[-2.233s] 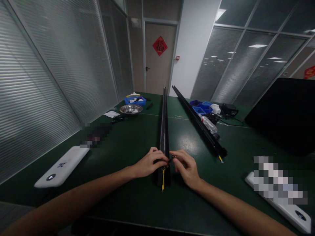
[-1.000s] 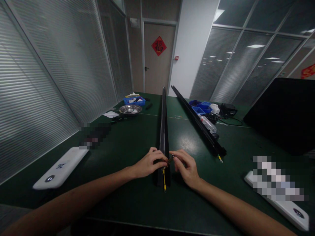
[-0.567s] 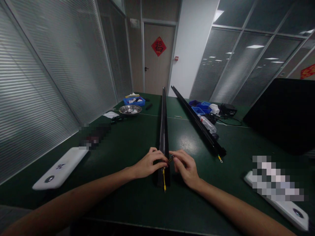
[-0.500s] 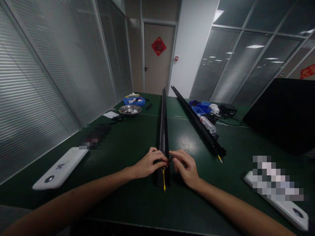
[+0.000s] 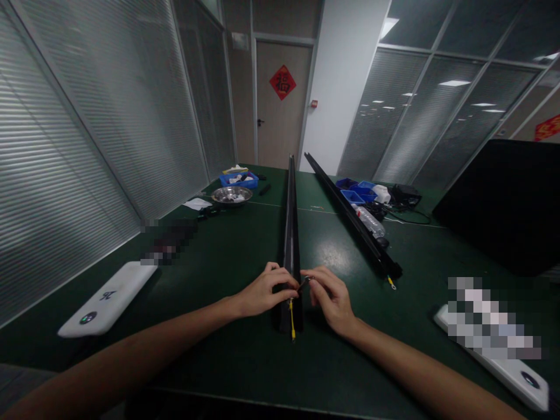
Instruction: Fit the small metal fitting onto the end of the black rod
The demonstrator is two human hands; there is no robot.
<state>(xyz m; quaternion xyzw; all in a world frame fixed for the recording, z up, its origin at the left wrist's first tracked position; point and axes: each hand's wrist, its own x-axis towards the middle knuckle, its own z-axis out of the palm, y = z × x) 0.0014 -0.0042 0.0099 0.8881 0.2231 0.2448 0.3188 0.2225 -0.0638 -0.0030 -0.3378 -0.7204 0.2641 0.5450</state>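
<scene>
A long black rail [image 5: 290,233] lies lengthwise on the green table, its near end between my hands. From that end a short yellow wire [image 5: 292,319] with a small terminal hangs toward me. My left hand [image 5: 266,290] is closed in a pinch over the rail, just above the wire; what its fingertips hold is hidden. On the rail's right side, my right hand [image 5: 331,296] pinches a small shiny metal piece [image 5: 304,283] between thumb and forefinger. That piece reaches toward my left fingertips and is too small to name.
A second black rail [image 5: 350,213] with a yellow ring-terminal wire [image 5: 391,283] lies to the right. Beyond it are blue bins [image 5: 352,196] and a plastic bottle [image 5: 371,221]. A metal bowl [image 5: 231,196] stands far left. White devices [image 5: 107,300] flank my arms.
My right fingertips and the small metal piece have shifted slightly. The yellow wire's free end has moved a little right. My left hand stays where it was.
</scene>
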